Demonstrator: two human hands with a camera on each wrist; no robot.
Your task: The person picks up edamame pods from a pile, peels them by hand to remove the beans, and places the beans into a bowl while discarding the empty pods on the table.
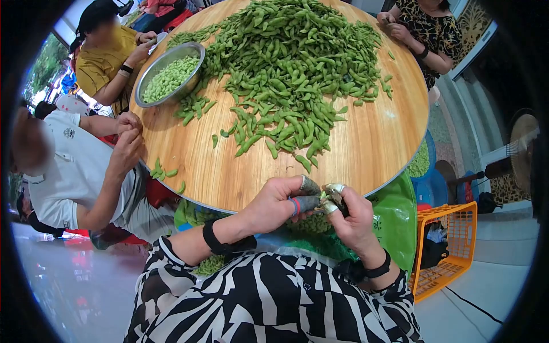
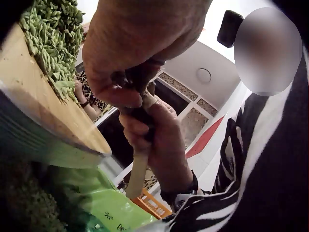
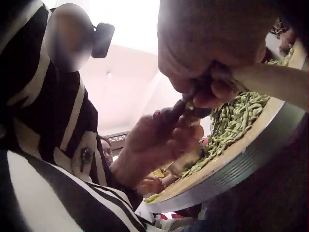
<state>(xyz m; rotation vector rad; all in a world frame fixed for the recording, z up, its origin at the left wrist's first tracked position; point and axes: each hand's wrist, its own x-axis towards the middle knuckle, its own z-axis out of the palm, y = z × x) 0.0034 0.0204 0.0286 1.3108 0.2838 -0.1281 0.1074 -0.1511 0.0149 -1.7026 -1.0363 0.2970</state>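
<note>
Near the table's front edge, my left hand and right hand meet fingertip to fingertip. Between them they pinch a green soybean pod, mostly covered by the fingers. Dark covers wrap the left thumb and forefinger, one with a red and blue band; pale wraps sit on the right fingertips. In the left wrist view a pale strip hangs down from the right hand. Beyond the hands a big heap of green pods lies on the round wooden table, with loose pods trailing towards me.
A metal colander of shelled beans stands at the table's left. People sit at the left and far right, hands at the table edge. Below right are a green plastic bag, an orange crate and a blue tub of beans.
</note>
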